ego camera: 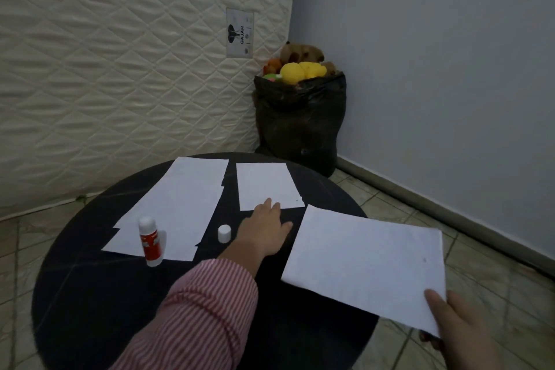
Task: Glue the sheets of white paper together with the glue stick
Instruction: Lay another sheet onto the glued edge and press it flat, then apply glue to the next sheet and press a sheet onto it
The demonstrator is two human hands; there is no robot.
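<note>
On the round black table [90, 294] lie two white sheets: a long one [177, 204] at the left and a smaller one [265, 185] behind the middle. A red and white glue stick [149, 242] stands uncapped on the long sheet's near end, and its white cap [224, 233] stands beside it on the bare table. My left hand [264, 227] reaches forward, fingers spread flat, with fingertips on the near edge of the smaller sheet. My right hand [462, 327] pinches the near right corner of a third white sheet [366, 261], which hangs over the table's right edge.
A quilted mattress [120, 69] leans upright behind the table. A black bag [300, 123] full of soft toys stands in the corner against the blue-grey wall [435, 69]. Tiled floor [495, 279] surrounds the table.
</note>
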